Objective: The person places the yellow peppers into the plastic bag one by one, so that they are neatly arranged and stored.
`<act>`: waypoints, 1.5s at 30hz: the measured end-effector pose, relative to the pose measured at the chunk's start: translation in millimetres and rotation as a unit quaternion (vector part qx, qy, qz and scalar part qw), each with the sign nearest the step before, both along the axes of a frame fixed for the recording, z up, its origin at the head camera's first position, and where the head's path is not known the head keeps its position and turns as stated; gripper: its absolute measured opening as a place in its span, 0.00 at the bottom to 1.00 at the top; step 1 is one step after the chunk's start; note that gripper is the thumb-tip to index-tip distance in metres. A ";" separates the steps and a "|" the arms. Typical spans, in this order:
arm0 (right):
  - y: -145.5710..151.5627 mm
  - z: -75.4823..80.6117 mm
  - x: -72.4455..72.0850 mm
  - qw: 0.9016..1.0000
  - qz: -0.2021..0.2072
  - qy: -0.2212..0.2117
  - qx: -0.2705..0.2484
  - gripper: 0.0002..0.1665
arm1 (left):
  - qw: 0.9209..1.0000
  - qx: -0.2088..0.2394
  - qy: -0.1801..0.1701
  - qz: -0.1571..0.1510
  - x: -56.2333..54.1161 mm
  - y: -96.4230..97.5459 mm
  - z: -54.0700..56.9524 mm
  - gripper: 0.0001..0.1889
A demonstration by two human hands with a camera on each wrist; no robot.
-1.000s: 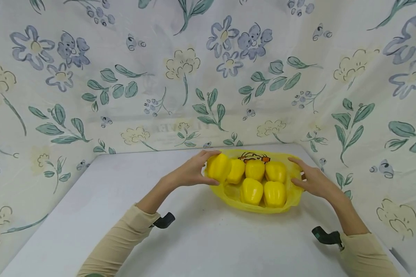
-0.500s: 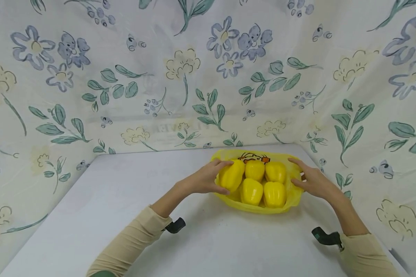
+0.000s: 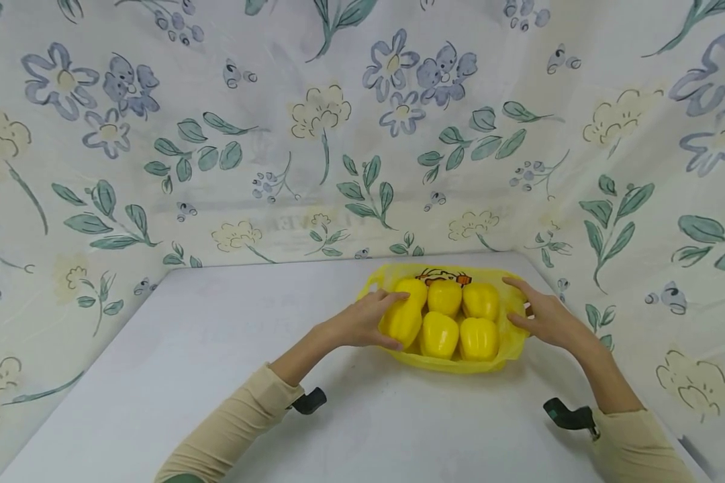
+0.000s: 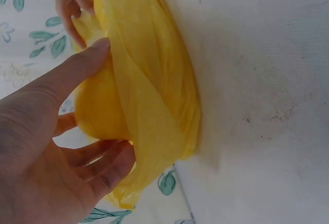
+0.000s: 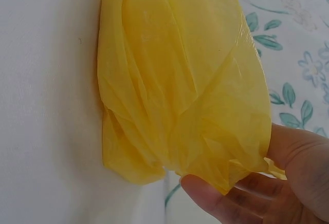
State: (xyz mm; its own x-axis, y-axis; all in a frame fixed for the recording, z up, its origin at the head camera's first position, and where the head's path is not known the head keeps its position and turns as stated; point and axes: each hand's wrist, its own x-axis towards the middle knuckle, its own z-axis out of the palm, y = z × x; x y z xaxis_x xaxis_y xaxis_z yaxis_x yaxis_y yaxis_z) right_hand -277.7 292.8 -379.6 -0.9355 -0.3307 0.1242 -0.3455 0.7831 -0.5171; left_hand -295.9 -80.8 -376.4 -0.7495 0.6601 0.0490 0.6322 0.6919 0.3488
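A yellow plastic bag lies with its mouth spread open at the far right of the table. Several yellow bell peppers sit inside in two rows. At the front left of the bag my left hand holds one bell pepper between thumb and fingers. In the left wrist view this pepper lies against the bag's edge, partly covered by it. My right hand grips the bag's right rim; the right wrist view shows its thumb partly hidden behind the thin film.
The white table ends at a floral-patterned curtain behind and at both sides. An orange-and-black print marks the bag's back wall. Dark wrist cameras sit at both sleeves.
My left hand has moved right and toward me, carrying the bell pepper from the bag's left rim down into the front-left spot. The right hand stays at the bag's right rim.
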 end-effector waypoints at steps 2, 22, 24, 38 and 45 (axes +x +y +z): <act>0.4 -0.6 0.0 1.000 -0.001 -0.003 0.001 0.42 | 1.000 0.001 0.001 -0.003 0.3 -0.6 -1.4 0.49; 1.7 1.2 0.6 1.000 -0.004 0.001 0.001 0.41 | 0.989 0.144 -0.006 -0.020 5.0 -43.7 -6.8 0.40; 1.9 1.1 0.5 1.000 -0.007 0.004 0.005 0.41 | 0.987 0.158 0.000 -0.012 6.2 -54.7 -8.3 0.40; -5.6 6.0 -1.3 0.995 -0.027 0.086 0.044 0.41 | 0.981 0.171 0.041 0.080 13.7 -131.5 -9.9 0.37; -14.5 16.4 -2.4 0.989 -0.064 0.122 0.054 0.42 | 0.974 0.135 0.109 0.144 12.3 -163.0 -11.1 0.35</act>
